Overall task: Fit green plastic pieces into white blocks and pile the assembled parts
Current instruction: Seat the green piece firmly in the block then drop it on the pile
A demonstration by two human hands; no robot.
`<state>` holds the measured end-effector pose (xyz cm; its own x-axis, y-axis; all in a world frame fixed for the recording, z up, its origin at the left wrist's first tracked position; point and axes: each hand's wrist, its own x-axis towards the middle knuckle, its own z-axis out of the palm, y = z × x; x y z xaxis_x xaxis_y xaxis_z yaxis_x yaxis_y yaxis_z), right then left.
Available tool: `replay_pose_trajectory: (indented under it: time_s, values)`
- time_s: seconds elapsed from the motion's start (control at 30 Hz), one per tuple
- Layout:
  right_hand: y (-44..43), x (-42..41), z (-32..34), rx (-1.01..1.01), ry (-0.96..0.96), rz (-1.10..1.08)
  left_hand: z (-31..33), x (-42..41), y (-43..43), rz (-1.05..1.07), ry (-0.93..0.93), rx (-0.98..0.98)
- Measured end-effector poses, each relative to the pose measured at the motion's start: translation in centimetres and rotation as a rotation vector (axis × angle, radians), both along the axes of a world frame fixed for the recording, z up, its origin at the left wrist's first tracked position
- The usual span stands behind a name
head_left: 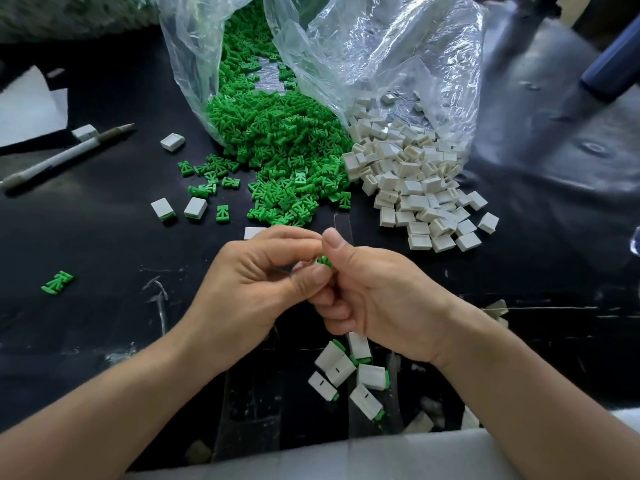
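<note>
My left hand (252,282) and my right hand (374,299) meet above the middle of the black table. Between their fingertips shows a small green plastic piece (324,261), pinched by both; whether a white block is also held is hidden by the fingers. A big heap of green pieces (277,147) spills from a clear bag at the back centre. To its right, a heap of white blocks (415,181) spills from a second clear bag. Several assembled white-and-green parts (349,372) lie in a loose pile under my wrists.
A pen (65,154) and white paper (27,105) lie at the left. Stray white blocks (195,207) and loose green pieces (58,282) dot the table's left side. A blue-handled object (609,71) lies at the right rear. A pale padded edge (381,455) runs along the front.
</note>
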<state>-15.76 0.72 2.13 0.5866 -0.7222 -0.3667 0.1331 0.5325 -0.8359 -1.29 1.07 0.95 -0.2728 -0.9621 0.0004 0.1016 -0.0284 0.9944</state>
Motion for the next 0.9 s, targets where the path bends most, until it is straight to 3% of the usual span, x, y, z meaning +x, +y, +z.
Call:
replay_pose_trajectory:
  time_s: [0.63, 0.9]
  values:
    - [0.51, 0.62, 0.42, -0.074, 0.007, -0.060, 0.10, 0.10, 0.16, -0.001, 0.012, -0.109]
    - [0.09, 0.16, 0.12, -0.031, 0.034, 0.037, 0.10, 0.25, 0.02, -0.018, 0.043, -0.102]
